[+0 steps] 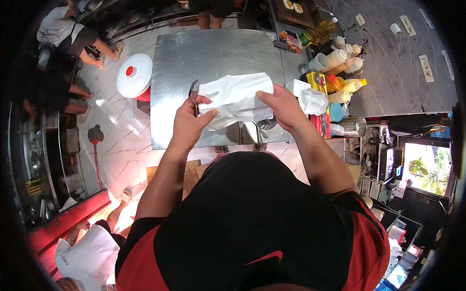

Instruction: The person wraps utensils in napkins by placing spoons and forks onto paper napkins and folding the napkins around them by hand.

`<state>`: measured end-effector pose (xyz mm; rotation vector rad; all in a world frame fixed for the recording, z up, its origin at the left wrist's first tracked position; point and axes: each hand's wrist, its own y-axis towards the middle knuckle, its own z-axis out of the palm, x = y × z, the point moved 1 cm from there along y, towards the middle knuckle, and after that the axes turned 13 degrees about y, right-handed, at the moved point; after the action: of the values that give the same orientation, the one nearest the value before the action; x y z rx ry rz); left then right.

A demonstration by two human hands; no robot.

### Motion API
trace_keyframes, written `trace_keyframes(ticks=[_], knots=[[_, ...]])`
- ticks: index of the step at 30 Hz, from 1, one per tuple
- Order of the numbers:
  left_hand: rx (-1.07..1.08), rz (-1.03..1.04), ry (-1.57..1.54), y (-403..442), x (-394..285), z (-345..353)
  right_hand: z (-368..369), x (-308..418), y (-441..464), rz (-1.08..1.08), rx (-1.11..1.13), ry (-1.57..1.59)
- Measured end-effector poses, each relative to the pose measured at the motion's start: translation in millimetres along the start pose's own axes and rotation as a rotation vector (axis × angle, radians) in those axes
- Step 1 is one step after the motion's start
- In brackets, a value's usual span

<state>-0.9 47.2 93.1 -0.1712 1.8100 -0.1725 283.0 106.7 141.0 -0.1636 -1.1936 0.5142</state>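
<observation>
A white paper napkin [238, 99] is stretched out between my two hands above the steel table. My left hand [191, 121] is closed on a fork [194, 89], tines pointing away from me, and pinches the left end of the napkin with it. Whether another utensil lies with the fork, I cannot tell. My right hand [284, 106] grips the napkin's right end, thumb on top. Beneath the napkin, at the near table edge, several metal utensils [260, 133] show in part. Beside my right hand lies a crumpled pile of white napkins [310, 98].
The steel table [213, 53] stands before me. Squeeze bottles [336, 58] and a yellow-capped bottle [354, 86] crowd its right side. A white round cooler [134, 75] stands left. Other people are at the left and far side. A dark counter [388, 58] carries paper labels.
</observation>
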Motion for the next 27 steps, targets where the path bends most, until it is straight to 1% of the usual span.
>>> trace_keyframes(ticks=[3,5,10,12,14,18,21,24,26,27], knots=[[-0.053,0.037,-0.019,1.4,2.3,3.1,-0.6,-0.8,-0.6,-0.027,0.011,-0.016],[-0.039,-0.006,-0.019,0.0,-1.8,2.5,-3.5,-1.1,-0.8,-0.065,0.014,-0.056],[-0.004,-0.076,-0.062,-0.7,-5.3,-2.2,6.5,17.0,-22.6,-0.344,0.074,-0.66],[0.015,-0.072,-0.097,-0.5,-5.6,-3.8,8.3,20.0,-23.4,-0.436,0.102,-0.856],[0.011,-0.049,-0.011,2.1,-0.1,-5.6,-1.5,16.3,-13.5,-0.514,0.162,-0.976],[0.001,0.042,0.175,5.0,1.1,-10.7,-3.4,16.9,-10.3,-0.628,0.146,-1.04],[0.025,-0.007,0.271,3.1,-6.4,-13.7,-5.8,18.8,-9.6,-0.647,0.14,-1.052],[0.008,0.004,0.391,1.4,-13.4,-18.4,-3.5,21.2,-12.0,-0.635,0.12,-1.055],[-0.09,0.29,0.408,4.0,-5.0,-17.4,-3.1,24.3,-11.5,-0.652,0.12,-1.07],[-0.081,0.298,0.412,10.0,15.3,-17.6,-8.1,22.3,-10.3,-0.641,0.134,-1.085]])
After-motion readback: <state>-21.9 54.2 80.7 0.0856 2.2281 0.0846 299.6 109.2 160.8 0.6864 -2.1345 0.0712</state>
